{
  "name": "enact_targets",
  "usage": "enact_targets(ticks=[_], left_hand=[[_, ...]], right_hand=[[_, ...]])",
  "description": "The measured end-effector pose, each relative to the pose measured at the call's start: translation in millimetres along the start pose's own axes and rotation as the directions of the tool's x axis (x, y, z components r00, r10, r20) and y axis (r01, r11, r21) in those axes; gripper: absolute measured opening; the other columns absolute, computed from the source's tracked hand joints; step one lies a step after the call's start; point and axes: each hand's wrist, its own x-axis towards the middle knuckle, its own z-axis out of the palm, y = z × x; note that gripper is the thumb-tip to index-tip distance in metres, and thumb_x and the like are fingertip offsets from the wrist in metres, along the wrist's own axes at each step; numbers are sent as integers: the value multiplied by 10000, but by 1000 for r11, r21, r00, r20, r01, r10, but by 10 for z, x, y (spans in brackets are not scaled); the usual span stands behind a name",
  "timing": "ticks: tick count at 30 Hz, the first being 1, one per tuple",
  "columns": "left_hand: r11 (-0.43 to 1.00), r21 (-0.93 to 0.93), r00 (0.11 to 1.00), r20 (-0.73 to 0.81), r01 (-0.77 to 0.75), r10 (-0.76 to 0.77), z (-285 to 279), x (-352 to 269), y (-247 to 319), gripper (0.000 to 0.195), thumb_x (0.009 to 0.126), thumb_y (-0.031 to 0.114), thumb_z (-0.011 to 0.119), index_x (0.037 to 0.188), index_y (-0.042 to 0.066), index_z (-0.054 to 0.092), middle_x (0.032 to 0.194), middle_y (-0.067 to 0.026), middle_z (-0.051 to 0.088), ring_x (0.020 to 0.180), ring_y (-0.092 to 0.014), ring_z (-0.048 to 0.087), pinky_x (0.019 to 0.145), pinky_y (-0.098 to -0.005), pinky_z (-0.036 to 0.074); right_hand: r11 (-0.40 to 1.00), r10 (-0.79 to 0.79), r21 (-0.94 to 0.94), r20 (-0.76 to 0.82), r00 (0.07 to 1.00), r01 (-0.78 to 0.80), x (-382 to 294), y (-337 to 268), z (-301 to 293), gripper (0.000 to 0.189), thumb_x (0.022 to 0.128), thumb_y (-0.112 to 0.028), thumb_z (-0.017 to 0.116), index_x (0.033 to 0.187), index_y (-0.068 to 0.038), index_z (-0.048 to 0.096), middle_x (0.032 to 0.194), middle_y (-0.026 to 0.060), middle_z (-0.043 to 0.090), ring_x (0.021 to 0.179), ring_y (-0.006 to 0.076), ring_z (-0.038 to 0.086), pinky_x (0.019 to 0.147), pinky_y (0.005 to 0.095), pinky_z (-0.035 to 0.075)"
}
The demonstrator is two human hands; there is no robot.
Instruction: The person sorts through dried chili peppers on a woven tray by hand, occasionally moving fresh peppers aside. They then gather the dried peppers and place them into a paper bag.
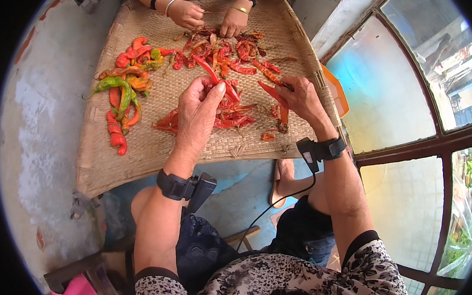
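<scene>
Over the woven tray, my left hand (204,109) pinches a long red chili pepper (225,86) between thumb and fingers. To its right, my right hand (300,95) grips a flat red piece of chili pepper (272,91); its fingertips also touch something dark that I cannot make out. Under and beside my left hand lies a pile of red chili peppers (234,120). Farther out sits a heap of wrinkled, dried-looking chili peppers (222,51). Fresh red, orange and green peppers (123,87) form a curved row on the left.
The woven tray (106,155) has a raised rim. Across it, another person's two hands (212,19) work at the far heap. An orange-rimmed container (336,90) is by the right rim. A plaster wall (40,131) stands left, a framed window (391,97) right. A black cable (277,199) hangs from my right wristband.
</scene>
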Motion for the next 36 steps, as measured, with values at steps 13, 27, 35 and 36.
enact_targets(ticks=[13, 27, 35, 36], left_hand=[[1000, -1, 1000, 6, 7, -7, 220, 74, -113, 216, 905, 261, 603, 959, 53, 586, 800, 30, 575, 695, -33, 524, 577, -196, 456], [998, -54, 996, -80, -43, 39, -34, 176, -3, 178, 907, 260, 602, 966, 93, 588, 845, 32, 609, 745, -39, 570, 615, -190, 448], [996, -67, 988, -146, -57, 46, -148, 144, 114, 160, 901, 254, 614, 941, 100, 591, 822, 47, 593, 710, -29, 540, 616, -189, 446], [994, -81, 988, -143, -67, 55, -165, 147, 101, 160, 902, 254, 613, 940, 100, 591, 821, 47, 592, 713, -27, 539, 614, -187, 443]], right_hand=[[958, 162, 288, -563, 810, 9, -45, 685, -633, 174, 913, -156, 562, 886, 5, 621, 629, 29, 526, 552, 117, 476, 522, 262, 392], [964, 85, -207, -362, 928, -169, -158, 410, -575, 252, 836, -189, 616, 1067, -89, 622, 839, 177, 645, 787, 336, 628, 727, 448, 488], [889, 25, -452, 213, 977, 76, -199, 140, 180, 240, 786, -260, 655, 964, -110, 593, 781, 135, 640, 742, 349, 621, 672, 451, 483], [889, 20, -450, 217, 976, 82, -193, 92, 189, 240, 786, -260, 655, 964, -110, 593, 781, 135, 640, 742, 349, 621, 672, 451, 483]])
